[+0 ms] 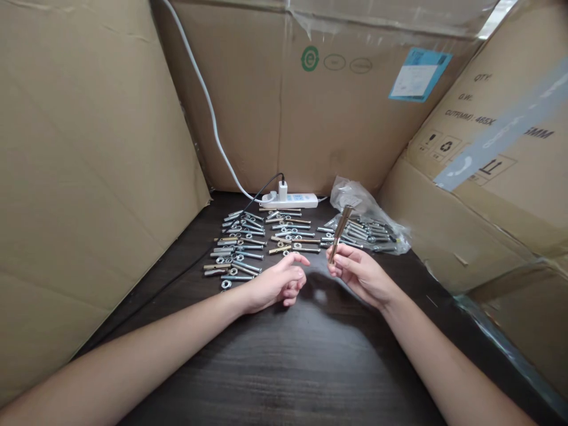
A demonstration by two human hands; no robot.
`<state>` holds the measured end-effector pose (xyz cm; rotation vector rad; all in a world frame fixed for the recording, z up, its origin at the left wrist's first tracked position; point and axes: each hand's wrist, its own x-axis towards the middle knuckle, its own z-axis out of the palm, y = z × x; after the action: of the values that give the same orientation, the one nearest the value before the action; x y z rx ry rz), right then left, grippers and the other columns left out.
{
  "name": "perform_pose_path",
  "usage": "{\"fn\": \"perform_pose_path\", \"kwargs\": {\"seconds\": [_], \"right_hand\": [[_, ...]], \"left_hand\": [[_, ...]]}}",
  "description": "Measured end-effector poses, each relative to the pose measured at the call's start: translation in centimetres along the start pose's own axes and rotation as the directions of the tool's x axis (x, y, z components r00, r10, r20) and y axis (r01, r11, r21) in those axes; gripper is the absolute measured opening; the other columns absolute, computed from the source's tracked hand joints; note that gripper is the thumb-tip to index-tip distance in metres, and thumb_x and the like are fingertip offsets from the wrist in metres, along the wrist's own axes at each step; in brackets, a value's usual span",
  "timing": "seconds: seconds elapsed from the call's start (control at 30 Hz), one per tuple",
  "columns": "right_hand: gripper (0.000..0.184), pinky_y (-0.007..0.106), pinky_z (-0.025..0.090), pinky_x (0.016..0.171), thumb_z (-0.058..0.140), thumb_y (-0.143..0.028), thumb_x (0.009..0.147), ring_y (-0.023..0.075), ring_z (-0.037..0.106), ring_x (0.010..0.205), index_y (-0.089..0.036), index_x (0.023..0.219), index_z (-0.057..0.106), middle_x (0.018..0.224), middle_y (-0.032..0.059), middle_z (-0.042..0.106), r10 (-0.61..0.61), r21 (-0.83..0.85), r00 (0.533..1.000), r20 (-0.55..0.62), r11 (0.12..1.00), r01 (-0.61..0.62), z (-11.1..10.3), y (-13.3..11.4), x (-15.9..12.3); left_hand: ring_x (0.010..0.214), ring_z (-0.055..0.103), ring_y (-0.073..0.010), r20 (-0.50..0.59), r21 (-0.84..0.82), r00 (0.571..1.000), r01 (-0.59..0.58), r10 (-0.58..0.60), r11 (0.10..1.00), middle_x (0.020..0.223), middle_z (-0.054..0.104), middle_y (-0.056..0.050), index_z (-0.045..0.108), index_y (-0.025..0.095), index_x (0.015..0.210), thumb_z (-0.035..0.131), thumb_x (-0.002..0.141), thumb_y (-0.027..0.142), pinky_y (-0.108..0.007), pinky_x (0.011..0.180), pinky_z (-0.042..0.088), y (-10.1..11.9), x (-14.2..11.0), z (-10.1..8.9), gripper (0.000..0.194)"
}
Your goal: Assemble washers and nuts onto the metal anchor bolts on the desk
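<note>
Your R hand (361,273) pinched a brassy bolt (341,227) by its lower end — thumb vs. fingers, shaft near-upright, top leaning R, held above the table (310,373). Your L hand (279,281) hung half-curled just L of it, index finger (298,258) out toward the R hand. Beyond both, two cols. of bolts, nuts & washers (308,249) lay in rows; a clear plastic bag (350,195) w/ more bolts (377,231) sat behind the held one. Black cable (177,274) crossed the L col. (252,255) — white power strip (302,200) at back, cardboard boxes (102,148) walling in three sides.
</note>
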<state>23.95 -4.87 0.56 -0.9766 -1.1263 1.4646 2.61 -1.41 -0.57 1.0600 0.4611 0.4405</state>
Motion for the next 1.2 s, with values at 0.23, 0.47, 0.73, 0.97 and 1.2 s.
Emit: {"fn": "perform_pose_path", "kwargs": {"seconds": [0.23,0.47,0.73,0.97,1.2], "right_hand": [[0.018,0.023,0.047,0.067,0.073,-0.027,0.075,0.0092,0.056,0.070,-0.017,0.089,0.066,0.083,0.0007,0.058,0.014,0.061,1.000,0.012,0.998,-0.015,1.3,1.0,0.0],[0.023,0.028,0.048,0.074,0.071,-0.029,0.076,0.0123,0.059,0.073,-0.018,0.093,0.063,0.082,0.0012,0.061,0.053,-0.001,0.991,0.122,0.999,-0.053,2.1,1.9,-0.1],[0.025,0.027,0.046,0.065,0.071,-0.037,0.075,0.0115,0.055,0.067,-0.017,0.087,0.061,0.077,0.0003,0.061,0.018,-0.156,0.994,0.111,0.988,-0.001,3.3,1.9,-0.3],[0.024,0.024,0.043,0.057,0.066,-0.039,0.078,0.0110,0.052,0.064,-0.018,0.088,0.059,0.078,-0.0001,0.059,-0.049,-0.306,0.996,0.072,0.949,0.069,3.7,2.4,-0.4],[0.020,0.028,0.044,0.063,0.060,-0.037,0.083,0.0146,0.056,0.068,-0.019,0.092,0.060,0.079,0.0018,0.062,-0.130,-0.484,0.986,0.101,0.860,0.163,3.7,2.3,-0.7]], "left_hand": [[0.044,0.030,-0.0031,0.020,0.054,1.000,0.010,-0.011,0.998,0.072,0.048,0.006,0.038,0.023,0.105,0.048,0.085,0.021,-0.017,0.044,0.037,0.1,0.0,-0.1,0.023],[0.043,0.035,-0.0027,0.030,0.093,1.000,-0.006,0.004,0.996,0.073,0.050,0.006,0.035,0.023,0.101,0.054,0.084,0.024,-0.018,0.043,0.042,-0.4,0.3,-0.1,0.025],[0.045,0.035,-0.0014,0.070,0.098,0.997,-0.026,0.019,0.995,0.076,0.050,0.006,0.033,0.022,0.098,0.058,0.084,0.029,-0.017,0.045,0.042,-0.4,0.2,-0.2,0.029],[0.044,0.033,-0.0012,0.055,0.076,0.998,-0.018,0.014,0.997,0.071,0.046,0.009,0.033,0.023,0.097,0.060,0.080,0.021,-0.017,0.045,0.040,-0.3,0.2,-0.2,0.032],[0.045,0.037,-0.0015,0.052,0.174,0.999,-0.011,0.002,0.985,0.071,0.043,0.008,0.038,0.021,0.100,0.057,0.084,0.025,-0.017,0.045,0.038,-0.1,0.0,-0.1,0.025]]}}
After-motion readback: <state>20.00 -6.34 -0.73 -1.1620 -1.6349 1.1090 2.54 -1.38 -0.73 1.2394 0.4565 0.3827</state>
